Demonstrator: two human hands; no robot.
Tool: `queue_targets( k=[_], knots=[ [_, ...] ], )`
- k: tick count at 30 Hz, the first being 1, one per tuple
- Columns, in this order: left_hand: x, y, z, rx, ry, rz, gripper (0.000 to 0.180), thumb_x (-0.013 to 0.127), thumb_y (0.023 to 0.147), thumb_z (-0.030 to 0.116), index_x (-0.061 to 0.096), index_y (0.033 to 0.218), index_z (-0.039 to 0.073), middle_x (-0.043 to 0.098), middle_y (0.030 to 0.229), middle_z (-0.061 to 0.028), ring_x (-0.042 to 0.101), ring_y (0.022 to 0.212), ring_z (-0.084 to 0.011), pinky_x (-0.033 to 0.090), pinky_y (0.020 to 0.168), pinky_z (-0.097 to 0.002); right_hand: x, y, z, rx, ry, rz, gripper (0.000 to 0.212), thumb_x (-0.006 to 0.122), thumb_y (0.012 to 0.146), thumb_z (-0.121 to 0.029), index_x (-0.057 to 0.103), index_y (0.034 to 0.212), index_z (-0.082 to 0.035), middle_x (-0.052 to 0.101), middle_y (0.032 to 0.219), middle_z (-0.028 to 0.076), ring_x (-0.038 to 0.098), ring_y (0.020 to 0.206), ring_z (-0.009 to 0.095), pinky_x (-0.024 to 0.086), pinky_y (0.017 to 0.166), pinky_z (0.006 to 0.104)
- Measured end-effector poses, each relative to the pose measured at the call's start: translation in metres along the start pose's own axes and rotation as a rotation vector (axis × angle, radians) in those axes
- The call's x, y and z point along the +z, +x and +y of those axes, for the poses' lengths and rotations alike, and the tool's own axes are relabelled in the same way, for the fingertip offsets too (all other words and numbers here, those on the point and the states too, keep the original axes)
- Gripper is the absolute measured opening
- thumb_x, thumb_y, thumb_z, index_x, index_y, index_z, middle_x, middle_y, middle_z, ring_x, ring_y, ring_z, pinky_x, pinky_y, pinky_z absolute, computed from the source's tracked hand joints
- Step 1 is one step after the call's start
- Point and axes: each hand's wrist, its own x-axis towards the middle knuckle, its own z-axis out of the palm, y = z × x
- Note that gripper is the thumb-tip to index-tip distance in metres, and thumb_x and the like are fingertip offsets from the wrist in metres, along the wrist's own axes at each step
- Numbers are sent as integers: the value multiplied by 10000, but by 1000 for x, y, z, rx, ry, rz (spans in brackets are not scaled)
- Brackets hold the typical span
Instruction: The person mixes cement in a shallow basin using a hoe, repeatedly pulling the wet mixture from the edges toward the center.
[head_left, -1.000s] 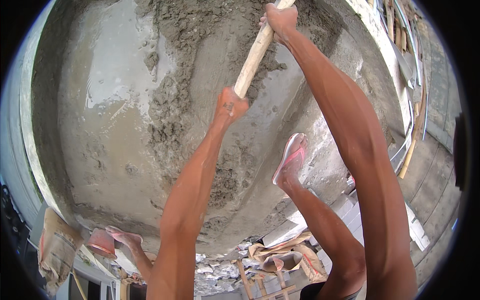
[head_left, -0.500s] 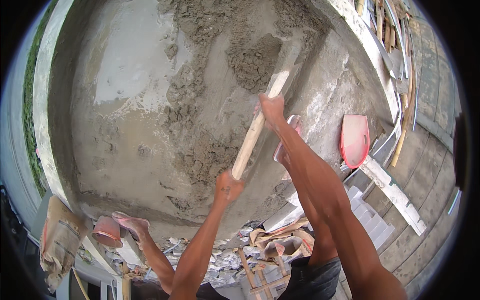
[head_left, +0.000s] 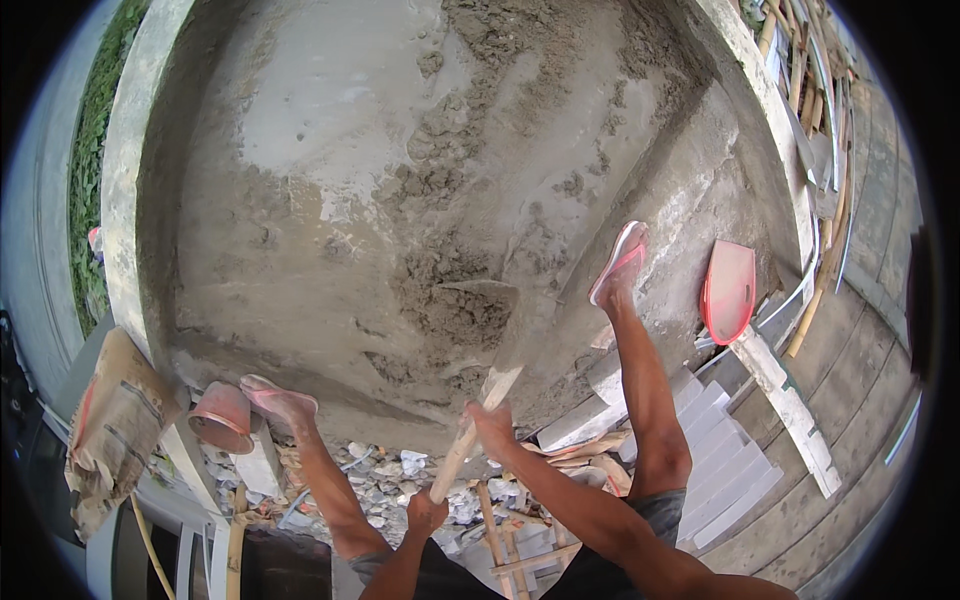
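Both of my hands are closed round the pale wooden handle of a hoe (head_left: 470,440). My left hand (head_left: 427,512) grips the handle's near end, close to my body. Farther up, my right hand (head_left: 490,430) wraps round it below the part caked with mortar. The hoe's grey-coated head lies in the wet mortar (head_left: 440,190), beside a lumpy heap; its exact shape is partly hidden. My sandalled feet are set wide apart on the edges of the mortar bed.
Low concrete walls (head_left: 125,200) border the mortar. At left are a pink bucket (head_left: 222,418) and a paper sack (head_left: 118,425). A red scoop-like container (head_left: 728,292) lies at right, near white blocks (head_left: 715,450) and bamboo poles (head_left: 815,270). Rubble (head_left: 385,480) lies below me.
My hands have drawn the hoe back toward my body, its head dragging from the far mortar to the nearer heap. The view has shifted slightly.
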Motion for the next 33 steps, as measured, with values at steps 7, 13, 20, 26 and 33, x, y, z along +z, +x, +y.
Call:
queue_targets(
  k=[7, 13, 20, 26, 33],
  knots=[
    [-9, 54, 110, 260, -295, -140, 336, 719, 798, 197, 646, 1065, 7, 688, 819, -159, 694, 760, -269, 551, 700, -394, -3, 12, -128, -205, 183, -103, 92, 609, 841, -1, 525, 876, -12, 556, 683, 57, 572, 570, 165, 478, 515, 323],
    [-131, 193, 348, 604, -268, 112, 272, 648, 802, 123, 669, 1006, -55, 688, 812, -268, 726, 798, -353, 543, 703, -413, 35, 97, -407, -592, 391, -433, 120, 581, 894, -71, 473, 877, -24, 494, 730, 68, 503, 580, 170, 469, 533, 350],
    [-215, 294, 502, 623, -68, 519, 363, 668, 764, 95, 637, 1069, -100, 679, 901, -333, 706, 881, -435, 561, 744, -483, 105, 216, -577, -942, 266, -226, 399, 595, 908, -81, 309, 1161, 34, 564, 794, 158, 623, 615, 248, 590, 546, 420],
    [-174, 318, 497, 485, -46, 384, 332, 672, 768, 118, 646, 1032, -83, 691, 929, -326, 694, 897, -469, 570, 746, -502, 94, 294, -548, -762, 29, 35, 651, 600, 907, -81, 144, 1345, 73, 578, 782, 196, 626, 591, 248, 577, 504, 414],
    [-151, 269, 424, 401, -60, 236, 356, 688, 759, 98, 596, 1046, -91, 677, 927, -338, 681, 917, -472, 563, 781, -495, 81, 252, -454, -623, 63, 99, 414, 639, 907, -121, 322, 1118, 39, 556, 735, 130, 589, 542, 194, 536, 447, 366]
  ],
)
